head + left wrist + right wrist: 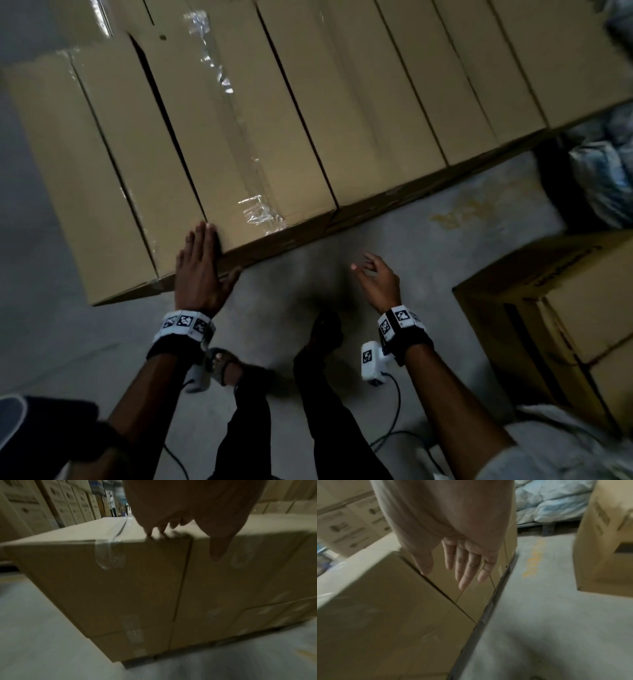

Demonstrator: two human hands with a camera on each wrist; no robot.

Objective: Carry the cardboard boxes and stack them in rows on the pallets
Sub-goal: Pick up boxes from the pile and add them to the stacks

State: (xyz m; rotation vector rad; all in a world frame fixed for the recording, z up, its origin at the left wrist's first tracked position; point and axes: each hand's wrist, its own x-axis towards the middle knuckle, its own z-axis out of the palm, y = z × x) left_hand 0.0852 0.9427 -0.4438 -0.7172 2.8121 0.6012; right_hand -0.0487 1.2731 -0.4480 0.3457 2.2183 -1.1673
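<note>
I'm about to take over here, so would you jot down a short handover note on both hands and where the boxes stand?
Left hand: flat, fingers straight, pressing the near top edge of the taped box in the row of boxes.
Right hand: open in the air above the floor, holding nothing.
Done: one row stands side by side; whether it sits square is hard to tell, with a dark gap left of the taped box.
Left: a separate stack of boxes waits on the right, probably next to carry.
</note>
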